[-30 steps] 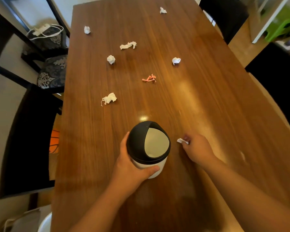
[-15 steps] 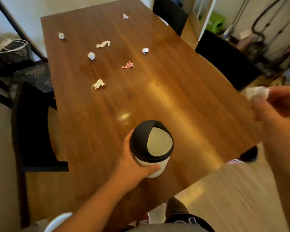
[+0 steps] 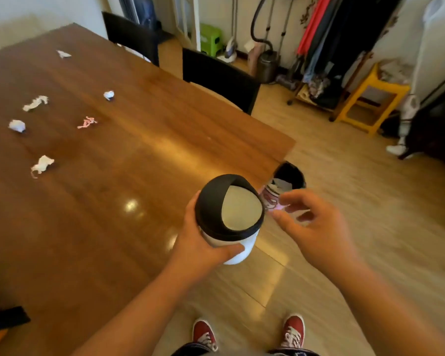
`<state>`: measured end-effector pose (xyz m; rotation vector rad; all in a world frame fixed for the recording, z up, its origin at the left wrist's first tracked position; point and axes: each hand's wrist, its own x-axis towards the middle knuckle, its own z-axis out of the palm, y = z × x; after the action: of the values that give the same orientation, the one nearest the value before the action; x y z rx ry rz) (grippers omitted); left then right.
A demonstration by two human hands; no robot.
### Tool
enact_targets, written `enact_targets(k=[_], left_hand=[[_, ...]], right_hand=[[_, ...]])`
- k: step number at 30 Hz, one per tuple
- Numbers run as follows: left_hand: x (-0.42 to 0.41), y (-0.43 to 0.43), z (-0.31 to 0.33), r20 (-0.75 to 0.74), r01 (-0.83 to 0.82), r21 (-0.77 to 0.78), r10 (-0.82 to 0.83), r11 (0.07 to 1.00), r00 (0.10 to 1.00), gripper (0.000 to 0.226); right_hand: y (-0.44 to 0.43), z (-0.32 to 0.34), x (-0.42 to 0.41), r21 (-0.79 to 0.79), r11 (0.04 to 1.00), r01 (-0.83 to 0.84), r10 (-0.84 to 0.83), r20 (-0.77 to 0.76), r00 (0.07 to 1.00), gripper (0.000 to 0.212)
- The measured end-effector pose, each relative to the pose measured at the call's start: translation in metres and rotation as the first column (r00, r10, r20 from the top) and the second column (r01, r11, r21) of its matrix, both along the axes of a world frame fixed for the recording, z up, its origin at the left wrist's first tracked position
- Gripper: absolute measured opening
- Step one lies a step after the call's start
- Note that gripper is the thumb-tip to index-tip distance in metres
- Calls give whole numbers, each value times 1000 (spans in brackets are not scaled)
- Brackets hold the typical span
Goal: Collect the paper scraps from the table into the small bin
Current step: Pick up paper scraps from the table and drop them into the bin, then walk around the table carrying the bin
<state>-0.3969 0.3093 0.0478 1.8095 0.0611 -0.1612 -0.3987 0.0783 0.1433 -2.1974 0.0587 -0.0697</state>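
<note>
My left hand (image 3: pixel 201 249) grips the small white bin (image 3: pixel 238 250), which has a black swing lid, at the table's near right edge. My right hand (image 3: pixel 316 232) hovers just right of the lid; a small pale paper scrap (image 3: pixel 278 207) shows pinched between thumb and forefinger, with the other fingers spread. On the wooden table (image 3: pixel 113 214) lie several crumpled scraps: a white one (image 3: pixel 42 164) nearest, a white ball (image 3: pixel 17 125), a long white piece (image 3: pixel 35 102), a pink twist (image 3: pixel 87 122), a small ball (image 3: pixel 109 95) and a far scrap (image 3: pixel 63 54).
A larger black-lined waste bin (image 3: pixel 290 176) stands on the floor past the table corner. Two black chairs (image 3: pixel 216 75) line the table's right side. A yellow stool (image 3: pixel 370 98) and a clothes rack stand further right. My red shoes (image 3: pixel 204 335) are on the tiled floor.
My view has swung right. My right hand lifted a scrap off the table, raised it out to the right, then brought it back beside the bin's lid. The left hand kept hold of the bin.
</note>
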Motion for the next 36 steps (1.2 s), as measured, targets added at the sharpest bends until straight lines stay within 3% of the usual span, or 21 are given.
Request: enact_targets(k=[2,5,10,16,19,23,30,36], left_hand=[[2,-37,2,18,76,11,-76,997,997,116],[0,-104,7,6,169,12,-169,986,986,113],[-10,-216,2,-11,319,0,-319,948,948,125],[-9,-313,-4,-4,380,46,-380,924,925,108],[3,-341,-5,1,393,70,-394,917,919,104],[35,-365,-13,-11,405,99,-406,909,914,107],[132,-399,-34,-68,346,147,-340,927,938,108],[241,-430,-43,-133,333,144,-315,932,940,133]], right_hand=[[-51,-28,-21,16,997,76,-74,-111,991,15],[-136,-81,-68,11,974,228,-215,-285,934,15],[-275,-158,-168,-78,828,555,-507,-525,684,13],[-382,-202,-242,-211,744,634,-554,-726,409,11],[-409,-211,-249,-234,720,653,-539,-782,314,14],[-434,-217,-213,-213,760,615,-477,-824,305,19],[-481,-218,-53,-88,815,572,-381,-826,416,19],[-534,-221,83,-42,815,578,-372,-802,467,25]])
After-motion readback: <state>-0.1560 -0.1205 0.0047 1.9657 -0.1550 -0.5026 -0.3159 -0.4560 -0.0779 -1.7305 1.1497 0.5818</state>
